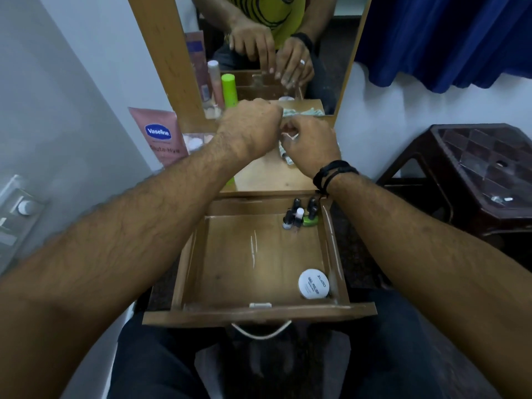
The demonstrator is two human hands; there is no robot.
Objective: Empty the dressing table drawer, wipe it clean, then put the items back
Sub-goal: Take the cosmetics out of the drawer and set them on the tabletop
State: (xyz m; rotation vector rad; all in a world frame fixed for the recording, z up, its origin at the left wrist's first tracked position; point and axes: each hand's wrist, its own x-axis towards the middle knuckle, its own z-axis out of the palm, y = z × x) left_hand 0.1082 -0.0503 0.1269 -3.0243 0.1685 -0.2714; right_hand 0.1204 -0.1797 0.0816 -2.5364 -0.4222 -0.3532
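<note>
The wooden drawer [259,312] is pulled open over my lap. Several nail polish bottles [299,216] stand in its back right corner, and a white round jar [313,283] lies at the front right. Both hands are raised over the dressing table top [273,177], close to the mirror. My left hand [250,125] has its fingers curled, and whatever is under them is hidden. My right hand [311,145] pinches a small white item right beside the left hand's fingers. A pale patterned cloth [286,158] lies on the table under my right hand.
A pink Vaseline tube [161,136] leans at the table's left. The mirror [259,67] reflects a green-capped bottle [229,90] and a pink tube. A dark plastic stool [475,174] stands to the right, below a blue curtain [446,38]. White walls are on both sides.
</note>
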